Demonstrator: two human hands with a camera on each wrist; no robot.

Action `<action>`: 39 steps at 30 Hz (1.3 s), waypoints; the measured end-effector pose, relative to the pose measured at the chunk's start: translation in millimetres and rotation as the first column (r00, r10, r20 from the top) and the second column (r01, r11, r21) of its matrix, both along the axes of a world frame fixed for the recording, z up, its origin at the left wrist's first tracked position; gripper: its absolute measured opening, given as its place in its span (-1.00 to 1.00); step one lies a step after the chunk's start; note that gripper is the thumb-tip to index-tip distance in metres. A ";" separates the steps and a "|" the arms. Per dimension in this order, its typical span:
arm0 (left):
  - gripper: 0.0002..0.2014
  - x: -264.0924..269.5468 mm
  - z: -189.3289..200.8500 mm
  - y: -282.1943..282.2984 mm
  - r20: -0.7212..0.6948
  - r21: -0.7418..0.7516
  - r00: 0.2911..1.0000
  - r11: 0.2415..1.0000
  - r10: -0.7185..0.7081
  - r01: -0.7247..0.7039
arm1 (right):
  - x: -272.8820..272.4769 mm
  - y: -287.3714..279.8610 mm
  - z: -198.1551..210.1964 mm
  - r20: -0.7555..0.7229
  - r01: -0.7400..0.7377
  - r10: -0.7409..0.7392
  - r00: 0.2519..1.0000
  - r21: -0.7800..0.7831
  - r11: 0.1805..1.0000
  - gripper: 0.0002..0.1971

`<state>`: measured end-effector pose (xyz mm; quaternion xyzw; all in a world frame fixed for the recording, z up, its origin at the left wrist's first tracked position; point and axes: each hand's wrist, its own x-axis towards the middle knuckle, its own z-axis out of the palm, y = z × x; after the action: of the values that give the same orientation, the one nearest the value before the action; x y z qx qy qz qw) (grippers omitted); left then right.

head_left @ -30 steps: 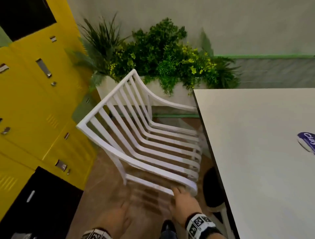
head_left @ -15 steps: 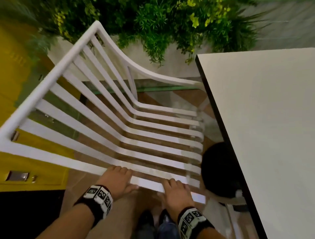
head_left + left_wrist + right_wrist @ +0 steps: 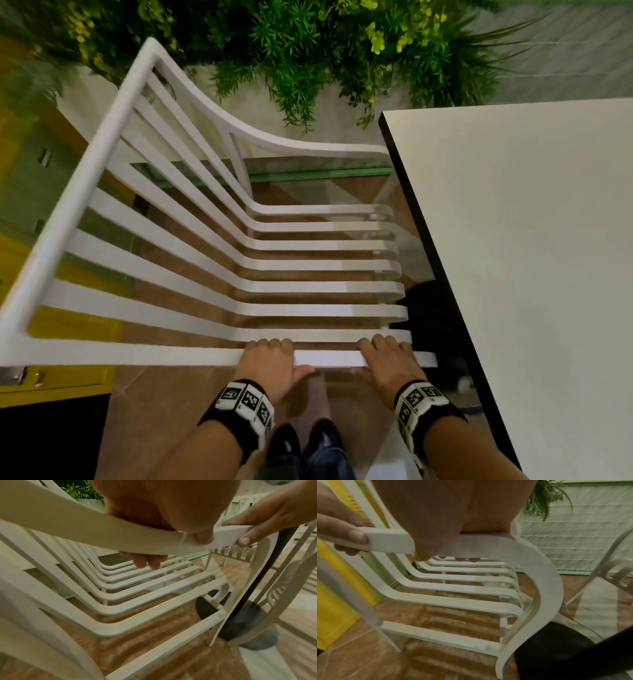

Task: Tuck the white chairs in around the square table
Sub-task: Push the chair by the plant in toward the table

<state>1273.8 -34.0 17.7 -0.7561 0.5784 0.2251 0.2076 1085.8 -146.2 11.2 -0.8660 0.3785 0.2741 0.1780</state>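
A white slatted chair [image 3: 308, 263] stands with its seat front toward the left edge of the square white table [image 3: 531, 240]; a narrow gap shows between them. Both hands grip the chair's near armrest [image 3: 154, 356] from above. My left hand [image 3: 270, 359] has its fingers curled over the bar [image 3: 68, 524] and its thumb underneath. My right hand [image 3: 387, 359] wraps the bar near its front bend [image 3: 530, 561], close to the table's edge. In the left wrist view the table's black pedestal base [image 3: 240, 622] stands just past the chair's front leg.
Yellow lockers [image 3: 51, 325] stand close behind the chair back on the left. A white planter with green plants [image 3: 308, 51] runs along the far side. Another white chair [image 3: 283, 588] is under the table's near side. My shoes [image 3: 308, 445] are on the brown tiled floor.
My left hand has come up from below and taken hold of the armrest beside the right hand. The view has dropped closer over the chair.
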 end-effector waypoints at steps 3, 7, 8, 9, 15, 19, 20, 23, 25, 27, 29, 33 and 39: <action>-0.38 -8.3 9.2 -1.7 -0.031 -0.005 0.998 0.998 0.063 -0.063 | -3.0 -3.9 2.4 -0.029 0.017 -0.017 0.999 -0.001 1.000 -0.57; -0.37 9.0 46.9 5.7 -0.206 -0.163 0.950 0.949 0.235 -0.270 | 4.5 7.0 10.0 -0.036 0.099 -0.100 0.994 -0.025 0.995 -0.51; -0.37 19.8 61.5 8.1 -0.221 -0.219 0.932 0.916 0.288 -0.335 | 9.9 11.8 13.4 -0.012 0.118 -0.118 0.993 -0.028 0.993 -0.49; -0.38 32.0 77.5 10.5 -0.212 -0.283 0.917 0.877 0.337 -0.388 | 16.2 17.6 16.8 0.014 0.121 -0.121 0.993 -0.019 0.992 -0.46; -0.56 122.0 155.6 25.2 0.007 -0.770 0.865 0.554 0.501 -0.315 | 59.1 48.1 23.4 0.115 -0.007 -0.004 0.993 0.095 0.995 -0.42; -0.42 159.7 166.1 36.7 0.022 -0.752 0.699 0.473 0.715 -0.460 | 62.7 49.2 19.4 0.064 -0.042 0.038 0.997 0.065 0.997 -0.29; -0.41 161.1 162.6 39.1 0.012 -0.718 0.670 0.473 0.742 -0.511 | 61.8 47.7 19.6 0.064 -0.046 0.044 0.997 0.040 0.998 -0.30; -0.48 154.5 156.2 40.7 -0.005 -0.669 0.654 0.484 0.756 -0.565 | 56.9 44.3 17.9 0.063 -0.090 0.091 0.994 -0.025 0.996 -0.39; -0.55 149.9 158.7 37.3 -0.014 -0.669 0.648 0.475 0.761 -0.572 | 51.1 42.2 16.2 0.060 -0.105 0.108 0.992 -0.049 0.993 -0.41; -0.55 142.8 159.9 34.7 -0.009 -0.659 0.637 0.474 0.771 -0.584 | 43.3 37.3 14.1 0.049 -0.102 0.105 0.993 -0.071 0.992 -0.42; -0.50 128.9 158.7 35.6 -0.011 -0.639 0.632 0.481 0.775 -0.601 | 32.5 30.4 14.0 0.028 -0.099 0.101 0.995 -0.074 0.992 -0.41; -0.46 100.7 157.7 36.5 -0.070 -0.611 0.622 0.459 0.780 -0.645 | 11.9 18.2 15.0 0.023 -0.077 0.079 0.997 -0.067 0.995 -0.41; -0.42 95.3 161.7 38.9 -0.083 -0.572 0.601 0.456 0.795 -0.682 | 7.4 25.9 8.2 0.029 -0.045 0.048 0.998 -0.092 0.995 -0.46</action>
<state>1369.2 4.9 179.4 -0.9745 0.2048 0.0410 -0.0820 1093.2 -120.3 19.4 -0.8859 0.3678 0.2469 0.1376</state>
